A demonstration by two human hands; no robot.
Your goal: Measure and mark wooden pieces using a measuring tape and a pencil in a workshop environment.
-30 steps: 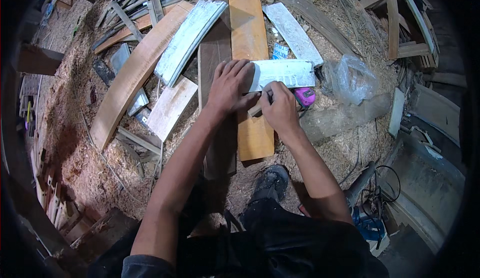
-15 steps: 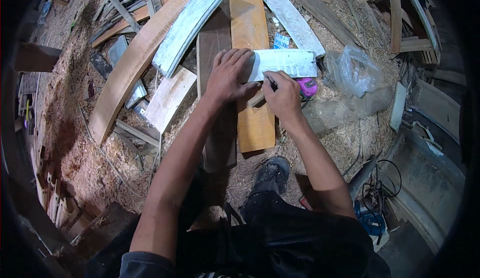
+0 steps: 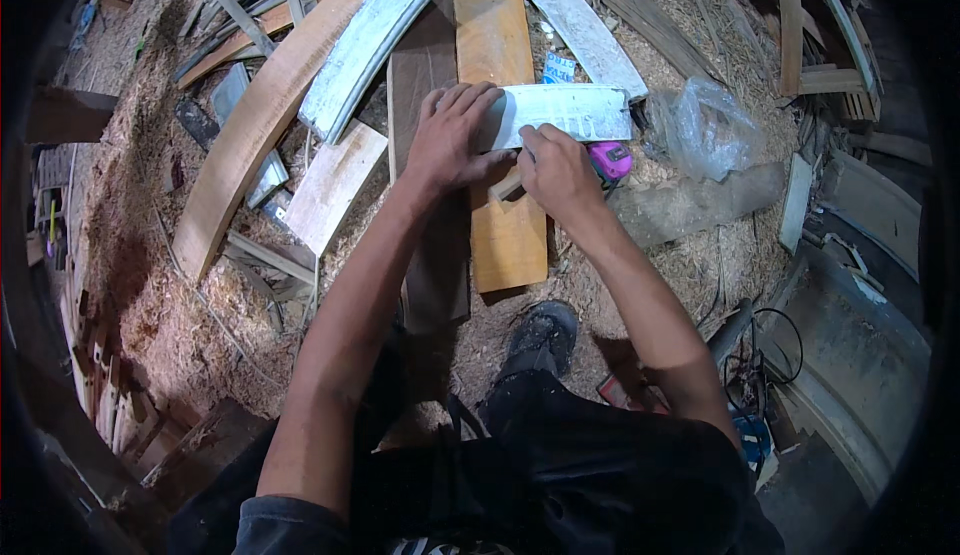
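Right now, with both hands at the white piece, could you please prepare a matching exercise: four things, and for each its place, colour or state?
1. left hand
2. tape measure
3. plastic bag
4. board crossed by the white piece

A. see-through and crumpled
B. yellowish orange
C. at the white piece's left end
D. pink

Pairs: 1-C; 2-D; 3-A; 4-B
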